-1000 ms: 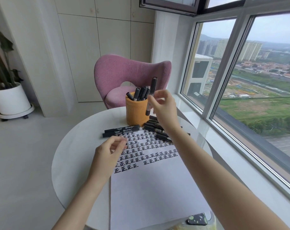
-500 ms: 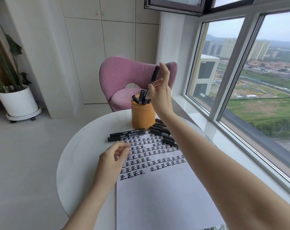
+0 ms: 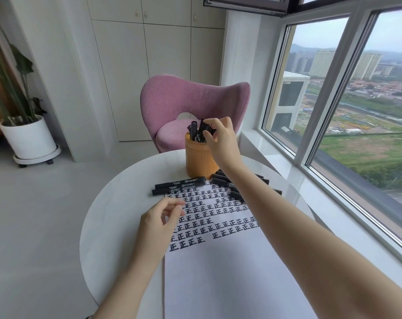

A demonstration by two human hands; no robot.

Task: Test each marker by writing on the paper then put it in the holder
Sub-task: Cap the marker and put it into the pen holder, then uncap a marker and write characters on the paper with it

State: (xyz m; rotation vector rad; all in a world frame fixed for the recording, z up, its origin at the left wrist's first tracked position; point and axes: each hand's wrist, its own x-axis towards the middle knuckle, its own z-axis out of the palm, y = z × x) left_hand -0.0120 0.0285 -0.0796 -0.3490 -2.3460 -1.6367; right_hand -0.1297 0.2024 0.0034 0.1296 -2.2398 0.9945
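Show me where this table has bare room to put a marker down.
Free: the blank paper below the written rows, and the bare table left of the left hand. Crowded: near the holder, where the right hand grips a marker, a marker pile lies right and two markers lie left.

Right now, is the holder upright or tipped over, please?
Upright: the holder stands on its base on the table, markers poking from its top.

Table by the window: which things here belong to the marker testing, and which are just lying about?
In the job: paper with written marks; orange holder; marker pinched by the right hand at the holder's mouth; loose markers beside the holder; left hand by the paper's edge.
Just about: pink chair; potted plant; cupboards.
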